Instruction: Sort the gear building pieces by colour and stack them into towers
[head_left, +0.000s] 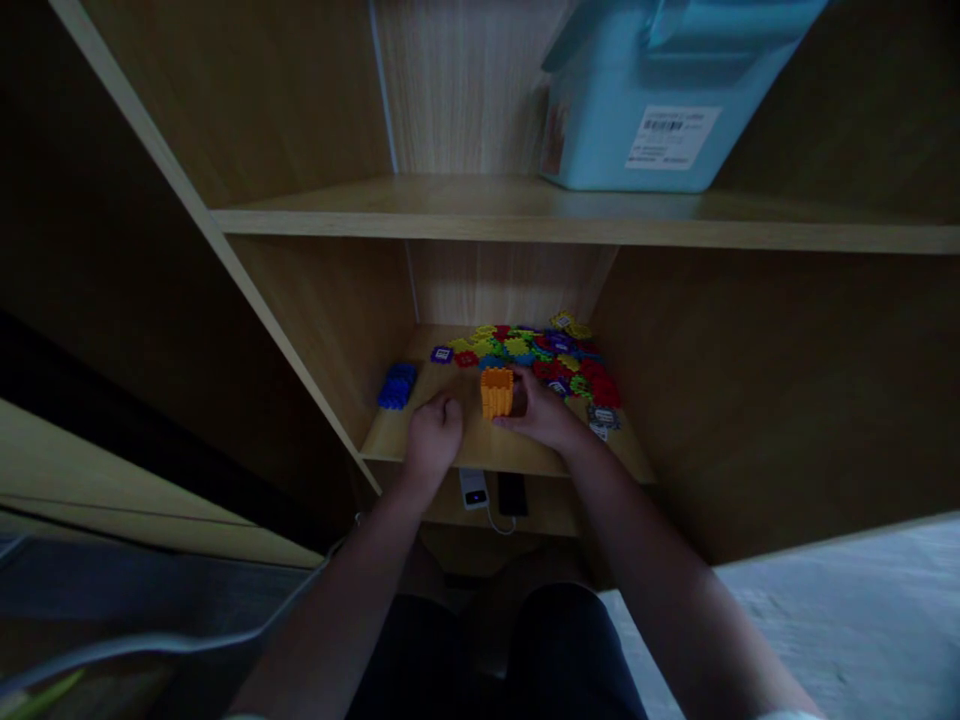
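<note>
My right hand (538, 408) reaches in from the right over the lower shelf, its thumb and fingers closed on a stack of orange toothed plastic tiles (496, 393). The tiles stand lined up together near the shelf's front. Just left of the stack, my left hand (435, 432) is curled into a fist, and nothing shows in it. A stack of blue tiles (397, 386) sits at the shelf's left side. Behind the orange stack spreads a loose pile of coloured tiles (517, 346), yellow, red, green, blue and purple, partly hidden by my right hand.
A light-blue plastic bin (622, 140) with a white label stands on the upper shelf (465, 208). Wooden cabinet walls enclose both sides. Beneath the working shelf lie a white device (473, 490) with a cable and a dark flat device (512, 494).
</note>
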